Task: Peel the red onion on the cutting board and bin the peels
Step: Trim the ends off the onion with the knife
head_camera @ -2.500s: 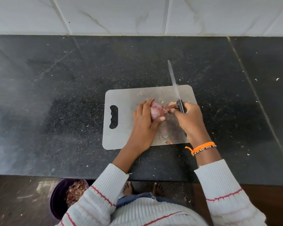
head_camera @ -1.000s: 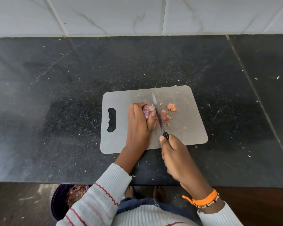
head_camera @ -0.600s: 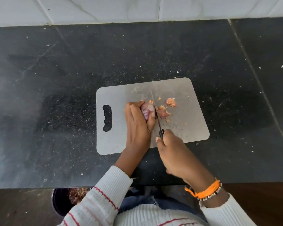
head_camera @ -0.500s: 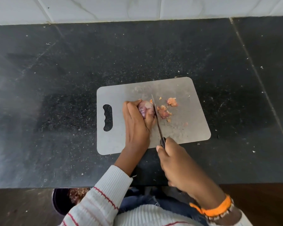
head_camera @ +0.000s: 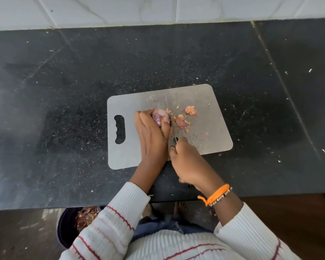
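Purple-skinned and partly stripped, the red onion (head_camera: 160,117) sits on the grey cutting board (head_camera: 210,145), which lies toward the front edge of the black worktop (head_camera: 64,109). The left hand (head_camera: 152,139) curls over the onion from the board's handle side, its grip closed round the bulb and pinning it to the board. The right hand (head_camera: 188,162) has its grip wrapped round the handle of a knife (head_camera: 170,119), the thin blade running along the onion's right flank. Loose peels (head_camera: 182,121) lie on the board just beside the blade. The bin (head_camera: 64,229) stands on the floor below the worktop's front edge, already holding skins. I judge the onion to be firm but rounded and slick where the dry skin is off, so it may roll; holding it over the top with curled fingers, tips kept back from the blade, looks safest. The peels seem papery and light, best gathered by pinching or sweeping.
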